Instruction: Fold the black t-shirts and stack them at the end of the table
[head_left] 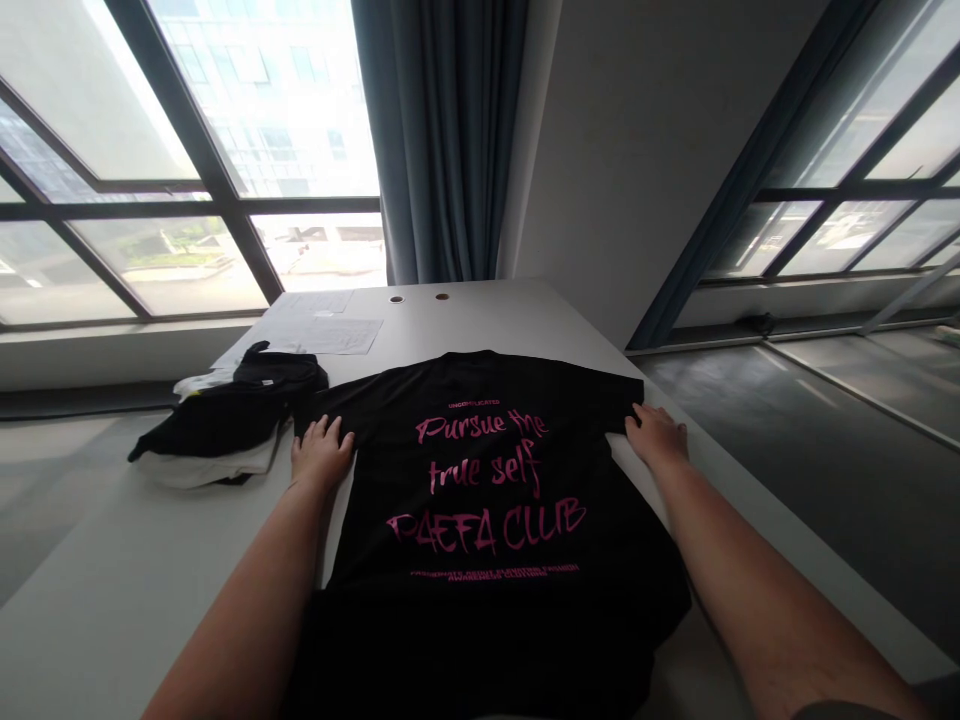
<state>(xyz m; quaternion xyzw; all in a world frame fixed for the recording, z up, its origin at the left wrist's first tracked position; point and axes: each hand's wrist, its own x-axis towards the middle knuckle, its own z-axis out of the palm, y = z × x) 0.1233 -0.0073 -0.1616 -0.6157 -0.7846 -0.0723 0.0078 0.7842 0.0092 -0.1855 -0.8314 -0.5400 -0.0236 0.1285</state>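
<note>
A black T-shirt (480, 485) lies spread on the white table, its pink-lettered side up and its collar at the far end. Its lower part runs toward me, out of the bottom of the view. My left hand (322, 452) rests on the left sleeve, fingers apart and laid over the cloth. At the outer edge of the right sleeve is my right hand (658, 436), with its fingertips closed on the hem. Both sleeves stretch outward between my hands.
Left of the T-shirt sits a pile of folded black and white clothes (232, 415). Paper sheets (337, 335) lie on the table (510, 310) farther back, near two round cable holes. Beyond are a blue curtain (442, 140), windows and a wall column. Floor shows along the right edge.
</note>
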